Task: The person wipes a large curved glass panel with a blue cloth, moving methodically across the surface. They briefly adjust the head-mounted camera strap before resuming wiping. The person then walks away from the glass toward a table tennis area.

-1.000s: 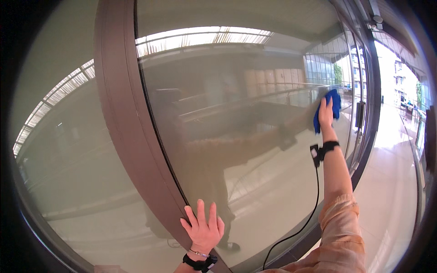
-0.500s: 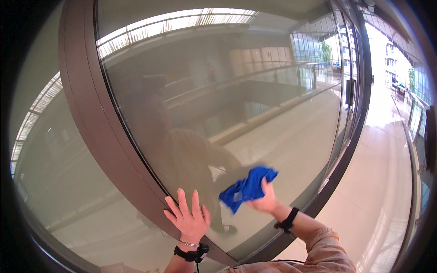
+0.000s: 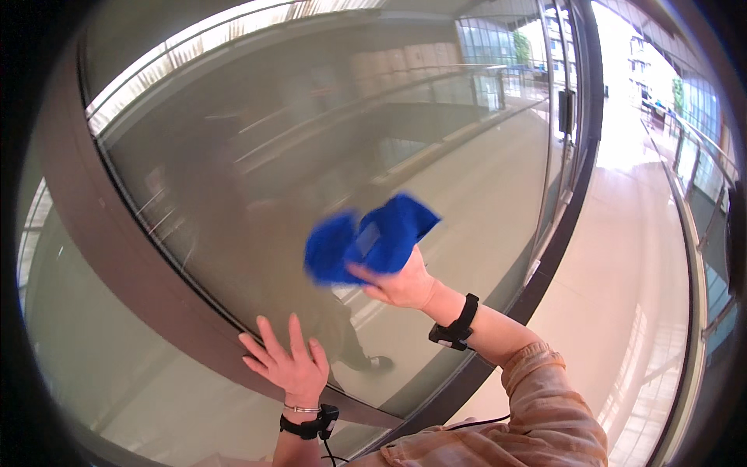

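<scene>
A large, glossy glass panel point(image 3: 467, 202) stands in front of me and mirrors the walkway and my own outline. Against it, my right hand point(image 3: 401, 282) grips a bright blue cloth point(image 3: 389, 233), which is bunched and partly blurred by motion. The cloth's left part flares out past my fingers. Lower and to the left, my left hand point(image 3: 289, 366) has its fingers spread, near the glass's edge beside the brown frame point(image 3: 148, 268). It holds nothing. Each wrist wears a black strap with a small device, and a bracelet circles the left one.
A dark door handle point(image 3: 566, 113) is mounted at the panel's right side. Beyond the dark bottom rail point(image 3: 537, 300), a pale tiled floor point(image 3: 580, 288) runs along a walkway. A metal and glass railing point(image 3: 700, 144) lines the far right. A thin cable point(image 3: 482, 423) hangs near my sleeve.
My right hand has moved up and left across the glass with the blue cloth, which is now spread wider. My left hand stays spread by the frame. The whole view has shifted.
</scene>
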Available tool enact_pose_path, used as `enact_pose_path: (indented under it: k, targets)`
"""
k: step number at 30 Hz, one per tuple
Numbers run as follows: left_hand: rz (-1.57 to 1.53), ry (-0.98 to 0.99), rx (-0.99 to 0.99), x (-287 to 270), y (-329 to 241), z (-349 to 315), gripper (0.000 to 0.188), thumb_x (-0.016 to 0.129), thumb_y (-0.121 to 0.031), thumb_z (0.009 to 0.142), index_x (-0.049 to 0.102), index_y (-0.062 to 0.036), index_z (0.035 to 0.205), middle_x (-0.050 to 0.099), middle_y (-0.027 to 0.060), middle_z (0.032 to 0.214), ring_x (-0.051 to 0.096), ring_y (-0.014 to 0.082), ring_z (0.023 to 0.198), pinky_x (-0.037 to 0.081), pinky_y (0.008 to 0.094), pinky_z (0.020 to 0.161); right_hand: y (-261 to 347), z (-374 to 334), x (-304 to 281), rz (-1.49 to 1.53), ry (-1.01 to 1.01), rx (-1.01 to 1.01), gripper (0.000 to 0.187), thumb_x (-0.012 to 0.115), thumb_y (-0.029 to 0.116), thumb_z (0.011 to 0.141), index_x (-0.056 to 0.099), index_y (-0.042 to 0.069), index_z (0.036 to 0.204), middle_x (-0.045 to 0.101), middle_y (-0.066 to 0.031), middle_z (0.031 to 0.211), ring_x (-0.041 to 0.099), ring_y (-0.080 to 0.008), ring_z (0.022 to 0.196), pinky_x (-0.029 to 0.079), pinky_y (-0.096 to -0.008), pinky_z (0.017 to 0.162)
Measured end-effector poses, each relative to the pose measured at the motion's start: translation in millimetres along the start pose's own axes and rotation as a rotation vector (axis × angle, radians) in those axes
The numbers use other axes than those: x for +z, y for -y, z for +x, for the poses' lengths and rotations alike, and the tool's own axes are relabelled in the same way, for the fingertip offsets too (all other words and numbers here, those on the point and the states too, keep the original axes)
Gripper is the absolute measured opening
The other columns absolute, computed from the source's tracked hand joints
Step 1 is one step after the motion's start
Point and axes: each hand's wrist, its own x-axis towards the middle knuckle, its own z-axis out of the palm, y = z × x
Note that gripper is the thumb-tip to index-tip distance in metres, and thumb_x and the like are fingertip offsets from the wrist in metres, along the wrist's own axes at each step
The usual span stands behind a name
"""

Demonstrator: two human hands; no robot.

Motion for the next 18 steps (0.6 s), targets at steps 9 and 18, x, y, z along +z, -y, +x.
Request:
enact_pose_path:
  k: [9,18]
  targets:
    - [0.004,0.005,0.004,-1.7,1.0,2.8,0.048,0.050,-0.029,0.086,0.053,-0.0133,0.131,0.031,0.0278,0.145,0.020,0.0571,0.133,0.005,0.0627,0.107,-187.7,-68.5,-39.9,-0.145,-0.393,1.160,0.059,0.046,0.037,0.092,0.031,0.012,0.144,0.050,-0.0292,0.127,0.046,-0.0465,0.115,0.036,-0.0473,0.100]
    - [0.001,-0.019,0.002,-0.2,-1.1,4.6,0.052,0.052,-0.028,0.085,0.049,-0.0124,0.134,0.028,0.0244,0.148,0.018,0.0541,0.136,0.008,0.0621,0.107,-25.1,-287.5,58.9,0.102,-0.201,1.806,0.074,0.033,0.049,0.098,0.010,0.000,0.148,0.012,-0.0240,0.153,0.007,-0.0363,0.143,0.007,-0.0382,0.116]
